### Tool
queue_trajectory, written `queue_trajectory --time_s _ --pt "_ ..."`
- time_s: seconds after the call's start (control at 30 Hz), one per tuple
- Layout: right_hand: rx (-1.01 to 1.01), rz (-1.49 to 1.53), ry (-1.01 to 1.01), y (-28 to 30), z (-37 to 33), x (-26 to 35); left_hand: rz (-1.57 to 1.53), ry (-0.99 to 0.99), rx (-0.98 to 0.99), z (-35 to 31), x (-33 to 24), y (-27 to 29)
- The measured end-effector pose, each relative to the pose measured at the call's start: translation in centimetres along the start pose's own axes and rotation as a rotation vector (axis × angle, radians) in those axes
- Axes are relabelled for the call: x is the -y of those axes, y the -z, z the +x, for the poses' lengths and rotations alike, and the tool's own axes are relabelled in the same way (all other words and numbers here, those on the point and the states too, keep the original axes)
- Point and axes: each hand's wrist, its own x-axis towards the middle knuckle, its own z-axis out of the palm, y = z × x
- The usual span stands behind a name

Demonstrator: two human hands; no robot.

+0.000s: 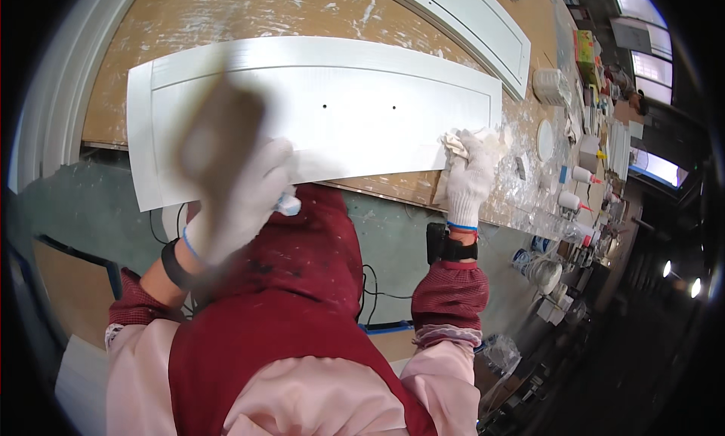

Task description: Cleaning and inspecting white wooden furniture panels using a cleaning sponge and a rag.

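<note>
A long white panel [362, 77] with a grooved border and two small dark holes lies across the workbench. My left hand [253, 183], in a white knit glove, is raised over the panel's near left edge. It is closed on a tan, elongated, brush-like tool [226, 130], smeared by motion so that its exact kind cannot be made out. A small white-and-blue bit [288, 202] shows beside that hand. My right hand [470, 175], gloved too, grips a crumpled white cloth [492, 143] at the panel's right end.
The brown workbench [302, 9] is streaked with white paint. Another white panel [476, 21] lies at the far right. Beyond the right end stand a stack of white containers [551, 86], a round white lid [544, 140] and several bottles [570, 201]. Black cables [368, 285] hang below the bench.
</note>
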Motion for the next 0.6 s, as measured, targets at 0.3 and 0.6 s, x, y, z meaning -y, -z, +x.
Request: queue_trajectory --time_s 0.3,0.6 --pt "0.041 -0.195 0.440 -10.4 -7.1 13.7 0.072 -0.007 -0.172 -3.6 2.2 0.6" --pt "-0.013 -0.161 0.259 -2.9 -2.3 7.3 0.042 0.084 -0.138 -4.6 2.5 1.6"
